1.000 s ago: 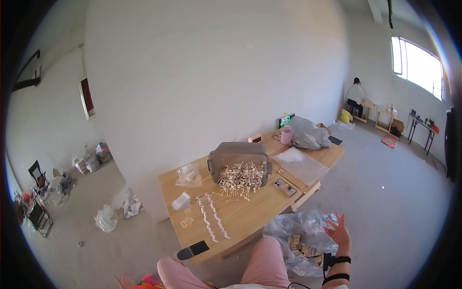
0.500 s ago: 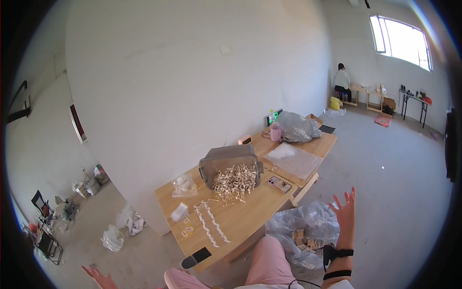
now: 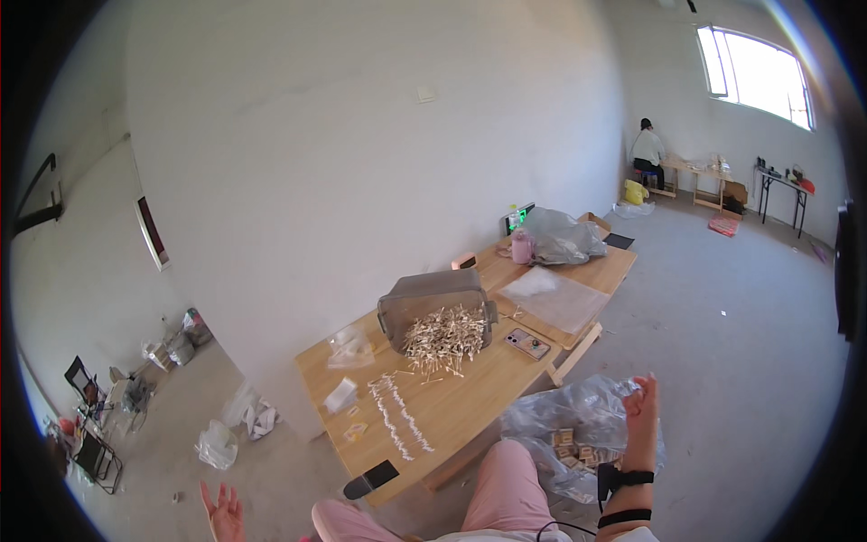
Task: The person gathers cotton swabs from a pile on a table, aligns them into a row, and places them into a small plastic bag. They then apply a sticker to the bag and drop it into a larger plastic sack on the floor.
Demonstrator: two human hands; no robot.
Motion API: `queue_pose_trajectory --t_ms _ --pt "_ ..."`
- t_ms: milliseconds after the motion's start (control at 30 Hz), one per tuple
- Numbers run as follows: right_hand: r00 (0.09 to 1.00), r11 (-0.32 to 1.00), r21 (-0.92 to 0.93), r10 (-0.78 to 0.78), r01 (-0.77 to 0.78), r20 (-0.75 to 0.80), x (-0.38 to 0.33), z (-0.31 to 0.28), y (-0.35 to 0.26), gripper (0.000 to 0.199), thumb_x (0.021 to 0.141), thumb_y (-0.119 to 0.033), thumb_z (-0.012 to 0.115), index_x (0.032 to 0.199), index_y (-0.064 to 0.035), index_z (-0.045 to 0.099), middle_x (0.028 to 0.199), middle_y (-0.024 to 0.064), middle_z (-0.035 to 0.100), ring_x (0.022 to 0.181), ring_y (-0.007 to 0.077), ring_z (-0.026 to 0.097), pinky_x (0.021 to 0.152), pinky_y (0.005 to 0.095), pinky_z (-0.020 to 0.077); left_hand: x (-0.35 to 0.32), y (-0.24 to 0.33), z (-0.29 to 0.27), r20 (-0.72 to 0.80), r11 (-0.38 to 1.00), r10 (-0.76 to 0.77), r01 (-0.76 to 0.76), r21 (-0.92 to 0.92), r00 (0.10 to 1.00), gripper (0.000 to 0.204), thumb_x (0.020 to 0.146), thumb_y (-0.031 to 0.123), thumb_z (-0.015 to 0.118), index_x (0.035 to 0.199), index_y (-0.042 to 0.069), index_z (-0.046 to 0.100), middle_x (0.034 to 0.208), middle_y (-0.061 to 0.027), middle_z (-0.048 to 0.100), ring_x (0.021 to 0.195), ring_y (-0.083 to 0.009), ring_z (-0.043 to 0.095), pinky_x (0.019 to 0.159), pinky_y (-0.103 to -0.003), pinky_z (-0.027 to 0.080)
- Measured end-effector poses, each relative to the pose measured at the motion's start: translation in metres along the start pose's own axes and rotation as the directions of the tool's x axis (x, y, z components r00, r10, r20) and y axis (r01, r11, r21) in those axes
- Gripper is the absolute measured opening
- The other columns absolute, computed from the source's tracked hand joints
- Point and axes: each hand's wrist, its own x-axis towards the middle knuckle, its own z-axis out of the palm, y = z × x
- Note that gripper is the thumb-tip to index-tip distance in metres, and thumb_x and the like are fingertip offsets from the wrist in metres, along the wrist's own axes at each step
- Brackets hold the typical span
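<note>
My right hand [image 3: 640, 417] is raised at the lower right with fingers apart, holding nothing, just over a clear plastic bag [image 3: 569, 425] of small boxes on the floor. At the bottom left my left hand [image 3: 223, 513] pokes into view, open and empty, above bare floor. Ahead stands a low wooden table [image 3: 461, 406]. A grey tub [image 3: 433, 303] lies tipped on it, with a heap of small pale wooden pieces [image 3: 442, 336] spilling out. Two rows of little pieces [image 3: 397, 415] run along the table near me. My pink-trousered knees [image 3: 501, 483] sit by the table's near edge.
A dark phone [image 3: 370, 480] lies at the near table corner, another phone [image 3: 527, 343] beside the tub. Plastic sheets and bags [image 3: 558, 237] sit on the table's far end. White bags [image 3: 217, 444] and clutter lie on the floor to the left. A person [image 3: 647, 152] sits at a far desk.
The view has tilted, so the table sits lower right. My left hand has come into view at the bottom left. My right hand stays raised over the plastic bag.
</note>
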Motion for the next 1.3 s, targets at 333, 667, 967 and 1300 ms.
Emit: queue_pose_trajectory --t_ms 333,667,967,1300 --pt "0.852 0.96 0.279 -0.127 -0.023 0.507 -0.048 0.106 -0.064 0.09 0.086 -0.084 0.027 0.158 -0.0302 0.017 0.165 0.0023 0.009 0.151 0.0331 0.003 0.107 0.0731 0.0178 -0.065 0.055 0.107 -0.044 0.923 0.13 -0.137 -0.36 0.991 0.063 0.097 0.059 0.047 0.147 0.02 0.041 0.087 -0.0013 0.073 0.069 -0.0133 0.068 0.104 -0.043 0.04" --pt "0.633 0.425 -0.905 0.693 0.03 0.347 -0.004 0.053 -0.028 0.079 0.096 -0.04 0.057 0.156 -0.0078 0.017 0.136 0.0225 0.054 0.107 0.0366 0.064 0.094 0.0494 0.0524 -0.088 0.033 0.113 0.449 0.955 -0.073 -0.067 0.289 0.891 0.093 0.093 0.015 0.067 0.159 0.028 0.002 0.153 -0.0162 0.039 0.117 -0.0263 0.061 0.086 -0.04 0.054" --pt "0.467 -0.459 -0.783 -0.631 0.419 0.619 -0.034 0.142 -0.088 0.057 0.091 -0.046 0.065 0.137 -0.0132 0.056 0.143 0.0239 0.049 0.127 0.0428 0.049 0.103 0.0532 0.0413 -0.066 0.049 0.058 0.423 0.924 0.382 -0.345 -0.163 0.822 0.056 0.102 0.054 0.04 0.119 0.008 0.068 0.108 -0.0128 0.071 0.113 -0.0256 0.06 0.116 -0.049 0.028" --pt "0.728 -0.236 -0.887 -0.507 0.397 0.461 -0.054 0.156 -0.063 0.061 0.093 -0.05 0.061 0.14 -0.0118 0.052 0.143 0.0232 0.048 0.129 0.0424 0.046 0.103 0.0544 0.04 -0.074 0.035 0.035 0.034 0.961 0.252 -0.254 0.11 0.967 0.059 0.099 0.007 0.055 0.151 0.023 0.034 0.125 -0.0134 0.061 0.076 -0.0085 0.06 0.089 -0.035 0.055"
